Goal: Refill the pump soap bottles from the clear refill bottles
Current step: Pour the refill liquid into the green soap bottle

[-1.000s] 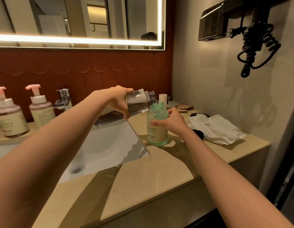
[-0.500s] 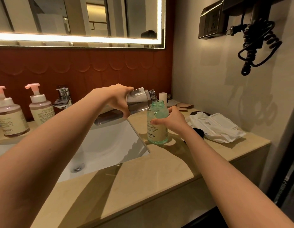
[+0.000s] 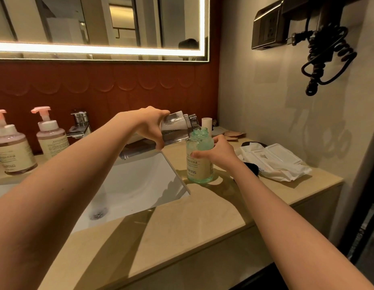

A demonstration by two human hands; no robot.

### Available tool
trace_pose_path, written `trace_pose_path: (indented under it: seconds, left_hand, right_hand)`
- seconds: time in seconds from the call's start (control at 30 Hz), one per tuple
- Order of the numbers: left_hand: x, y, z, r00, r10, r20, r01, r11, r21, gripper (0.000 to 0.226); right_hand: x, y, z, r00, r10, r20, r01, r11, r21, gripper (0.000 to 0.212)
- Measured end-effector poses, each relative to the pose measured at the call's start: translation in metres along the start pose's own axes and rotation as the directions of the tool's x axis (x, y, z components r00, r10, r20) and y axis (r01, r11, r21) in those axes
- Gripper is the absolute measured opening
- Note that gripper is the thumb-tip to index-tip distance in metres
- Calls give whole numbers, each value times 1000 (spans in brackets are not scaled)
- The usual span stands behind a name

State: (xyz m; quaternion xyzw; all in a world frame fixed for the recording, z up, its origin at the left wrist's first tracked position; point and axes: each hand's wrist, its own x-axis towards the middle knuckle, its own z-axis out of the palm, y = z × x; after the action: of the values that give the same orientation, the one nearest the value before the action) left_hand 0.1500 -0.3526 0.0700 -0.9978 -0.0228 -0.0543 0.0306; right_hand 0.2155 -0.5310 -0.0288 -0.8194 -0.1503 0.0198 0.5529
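A green-tinted soap bottle (image 3: 199, 164) with a cream label stands uncapped on the beige counter, right of the sink. My right hand (image 3: 220, 152) grips its upper body. My left hand (image 3: 149, 127) holds a clear refill bottle (image 3: 177, 127) tipped on its side, its threaded neck just over the green bottle's open mouth. A thin stream of liquid seems to run from that neck into the mouth. Two pink-pump soap bottles (image 3: 52, 135) (image 3: 11, 149) stand at the back left of the counter.
A white sink basin (image 3: 138, 185) with a chrome tap (image 3: 80, 126) lies left of the green bottle. White packets and cloth (image 3: 274, 162) lie on the counter at right, a small white cylinder (image 3: 206, 124) behind. A coiled black cord (image 3: 326, 59) hangs on the right wall.
The clear refill bottle has stayed tipped over the green bottle's mouth. Both hands keep their grips; the view barely shifts.
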Motion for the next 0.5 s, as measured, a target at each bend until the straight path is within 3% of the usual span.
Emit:
trace_pose_path:
  seconds: [0.5]
  left_hand:
    - [2, 0, -1, 1000, 12, 4, -12, 1000, 10, 70]
  right_hand:
    - [0, 0, 1, 1000, 5, -1, -5, 1000, -13, 69]
